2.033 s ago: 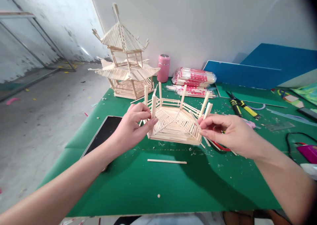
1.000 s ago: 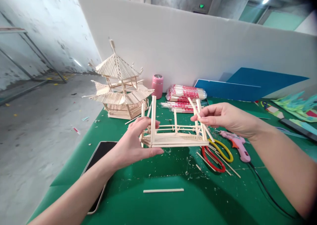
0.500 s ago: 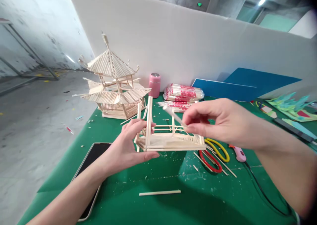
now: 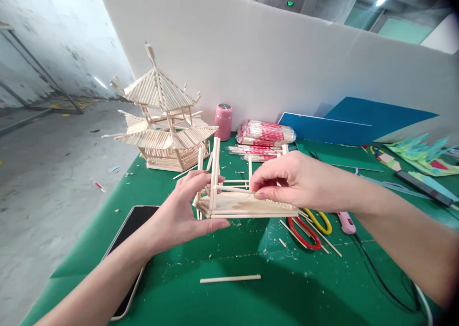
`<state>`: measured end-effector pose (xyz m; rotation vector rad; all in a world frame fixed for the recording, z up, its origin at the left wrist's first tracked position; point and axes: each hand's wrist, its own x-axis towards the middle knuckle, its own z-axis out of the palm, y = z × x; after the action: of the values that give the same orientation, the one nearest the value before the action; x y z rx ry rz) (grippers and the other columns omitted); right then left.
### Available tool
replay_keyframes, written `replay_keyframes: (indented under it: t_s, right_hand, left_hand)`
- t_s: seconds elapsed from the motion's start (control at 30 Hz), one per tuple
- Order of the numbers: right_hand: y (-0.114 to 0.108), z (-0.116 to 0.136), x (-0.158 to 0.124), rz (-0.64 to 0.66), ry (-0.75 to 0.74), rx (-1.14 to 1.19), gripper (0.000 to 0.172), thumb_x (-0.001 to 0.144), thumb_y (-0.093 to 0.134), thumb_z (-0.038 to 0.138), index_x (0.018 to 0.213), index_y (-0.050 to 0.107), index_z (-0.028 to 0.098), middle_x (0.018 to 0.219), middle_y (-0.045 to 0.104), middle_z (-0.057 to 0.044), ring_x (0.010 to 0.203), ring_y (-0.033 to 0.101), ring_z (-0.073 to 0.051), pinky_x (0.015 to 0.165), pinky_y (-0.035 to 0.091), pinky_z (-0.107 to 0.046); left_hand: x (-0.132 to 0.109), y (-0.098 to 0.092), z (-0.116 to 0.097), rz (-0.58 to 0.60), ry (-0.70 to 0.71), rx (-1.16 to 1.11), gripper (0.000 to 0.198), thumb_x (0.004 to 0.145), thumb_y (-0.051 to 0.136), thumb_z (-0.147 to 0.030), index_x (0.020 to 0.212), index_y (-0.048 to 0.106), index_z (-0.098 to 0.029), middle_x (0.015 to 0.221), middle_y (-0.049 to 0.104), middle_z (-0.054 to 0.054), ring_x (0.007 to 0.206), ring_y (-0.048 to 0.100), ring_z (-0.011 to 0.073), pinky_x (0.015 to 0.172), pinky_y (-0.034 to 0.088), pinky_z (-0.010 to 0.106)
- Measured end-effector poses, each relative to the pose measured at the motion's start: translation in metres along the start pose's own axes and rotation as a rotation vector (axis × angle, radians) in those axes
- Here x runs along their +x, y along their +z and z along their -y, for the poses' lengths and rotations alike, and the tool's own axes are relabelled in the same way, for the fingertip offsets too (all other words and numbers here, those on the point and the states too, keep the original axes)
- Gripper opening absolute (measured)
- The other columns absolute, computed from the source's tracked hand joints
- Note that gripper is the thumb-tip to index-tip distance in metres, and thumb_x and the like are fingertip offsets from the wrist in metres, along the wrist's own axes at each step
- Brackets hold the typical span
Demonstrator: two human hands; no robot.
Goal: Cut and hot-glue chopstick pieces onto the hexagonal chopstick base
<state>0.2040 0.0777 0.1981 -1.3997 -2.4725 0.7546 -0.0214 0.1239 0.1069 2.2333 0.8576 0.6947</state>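
Note:
My left hand (image 4: 191, 204) grips the left end of a small wooden stick frame (image 4: 251, 214), thumb below and fingers around its corner posts. The frame has a flat stick base, upright posts and thin rails at the back. Pinched in my right hand (image 4: 283, 180) is a thin wooden stick (image 4: 233, 189), held level above the base. Its left end meets the front left post; its right end is hidden by my fingers. Another wooden stick (image 4: 230, 279) lies on the green table in front of the frame.
Behind on the left stands a stick pagoda (image 4: 163, 125), with a pink canister (image 4: 224, 122) and packs of chopsticks (image 4: 265, 134) beside it. A phone (image 4: 125, 254) lies at left. Red and yellow scissor handles (image 4: 304, 233), loose sticks and a pink corded tool (image 4: 346, 222) lie at right.
My right hand has lowered the stick and shifted it left, from tilted above the frame to level against the left post. My left hand keeps its hold on the frame.

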Motion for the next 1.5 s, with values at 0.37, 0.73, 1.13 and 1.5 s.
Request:
replay_keyframes:
  t_s: [0.37,0.73,1.13,1.5]
  right_hand:
    - [0.001,-0.0027,0.003,0.044,0.009,-0.036,0.015,0.078,0.05,0.013,0.078,0.064,0.019,0.069,0.06,0.005,0.061,0.05,-0.007,0.053,0.034,-0.019]
    - [0.0044,-0.0053,0.0067,0.098,0.027,-0.082,0.016,0.078,0.049,0.015,0.078,0.064,0.02,0.065,0.06,0.005,0.055,0.049,-0.007,0.049,0.033,-0.02]
    - [0.0058,-0.0056,0.0061,0.086,0.015,-0.079,0.017,0.075,0.049,0.011,0.074,0.064,0.019,0.062,0.058,0.006,0.053,0.046,-0.007,0.048,0.032,-0.02]
    - [0.0004,-0.0034,0.0086,0.092,0.067,-0.059,0.015,0.074,0.05,0.014,0.069,0.064,0.017,0.062,0.058,0.004,0.053,0.048,-0.007,0.048,0.03,-0.021]
  left_hand:
    - [-0.0011,-0.0012,-0.0021,0.0,-0.011,0.018,0.054,0.063,0.07,-0.041,0.112,0.052,-0.026,0.114,0.054,0.008,0.111,0.047,0.0287,0.096,0.038,0.045]
    - [-0.0021,-0.0019,-0.0013,0.03,0.018,0.0,0.053,0.065,0.07,-0.042,0.109,0.049,-0.023,0.11,0.054,0.007,0.11,0.046,0.026,0.095,0.037,0.041]
    - [-0.002,-0.0013,-0.0013,0.021,0.018,0.001,0.054,0.063,0.071,-0.04,0.11,0.051,-0.022,0.108,0.057,0.006,0.107,0.049,0.0258,0.093,0.039,0.041]
    - [-0.0002,0.0007,0.0063,0.009,0.014,-0.028,0.055,0.064,0.07,-0.04,0.113,0.048,-0.029,0.112,0.057,0.004,0.106,0.051,0.027,0.096,0.039,0.042]
